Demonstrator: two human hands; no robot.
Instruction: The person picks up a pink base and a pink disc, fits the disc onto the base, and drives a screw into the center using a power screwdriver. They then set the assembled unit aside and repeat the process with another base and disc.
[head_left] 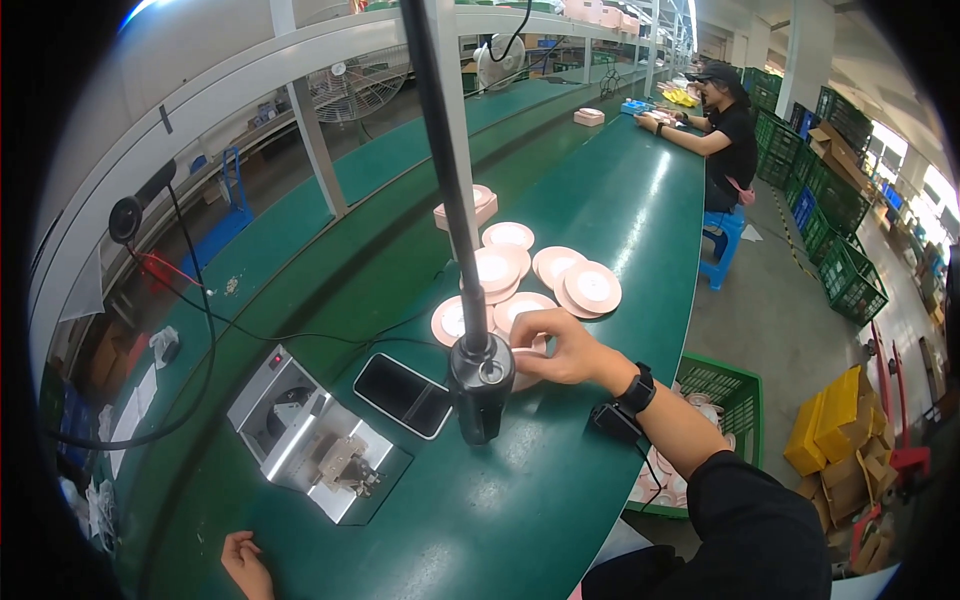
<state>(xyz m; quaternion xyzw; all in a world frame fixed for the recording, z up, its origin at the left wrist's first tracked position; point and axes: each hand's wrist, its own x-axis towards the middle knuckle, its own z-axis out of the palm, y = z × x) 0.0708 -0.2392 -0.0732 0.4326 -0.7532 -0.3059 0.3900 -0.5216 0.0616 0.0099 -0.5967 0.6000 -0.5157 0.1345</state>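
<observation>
My right hand (560, 345) reaches forward over the green workbench (600, 230) and closes on a pink round disc (528, 352) at the near edge of a spread of several pink discs (592, 287). A black band sits on that wrist. My left hand (245, 565) rests at the bench's near edge, fingers curled, holding nothing, in front of a small silver machine (300, 430). A black hanging tool (482, 385) on a dark pole dangles just left of my right hand and hides part of the discs.
A black phone (403, 394) lies between the machine and the tool. A pink box (478, 207) sits beyond the discs. A green crate (722, 395) stands to the right of the bench. Another person (725, 130) works further along the bench.
</observation>
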